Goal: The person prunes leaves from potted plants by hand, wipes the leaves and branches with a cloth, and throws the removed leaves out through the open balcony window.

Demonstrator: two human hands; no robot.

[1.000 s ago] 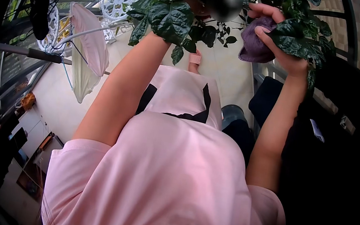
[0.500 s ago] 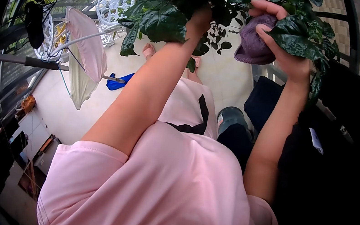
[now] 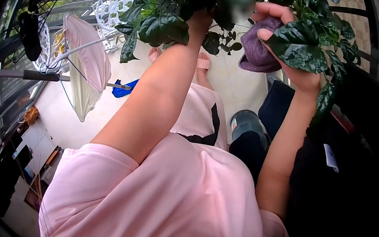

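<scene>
Dark glossy leaves (image 3: 163, 28) of a hanging plant fill the top of the head view. My left hand (image 3: 200, 19) reaches up into them; its fingers are hidden among the foliage. At the right, my right hand (image 3: 282, 44) is closed around a bunched purple knitted cloth (image 3: 259, 48), with the thumb in front and the fingers over its top. A large leaf (image 3: 299, 46) overlaps the palm of this hand. A blurred round patch covers part of the plant between the hands.
A pink and pale green cloth (image 3: 86, 62) hangs by a grey pole (image 3: 26, 74) at the left. Behind it are white lattice chairs (image 3: 113, 7). A blue cloth (image 3: 125, 88) lies on the floor, and a large clear bottle (image 3: 246, 122) stands low at right.
My left forearm has swung right and stayed up in the leaves. The right hand and the purple cloth have shifted slightly left in view. The blue cloth has come into view.
</scene>
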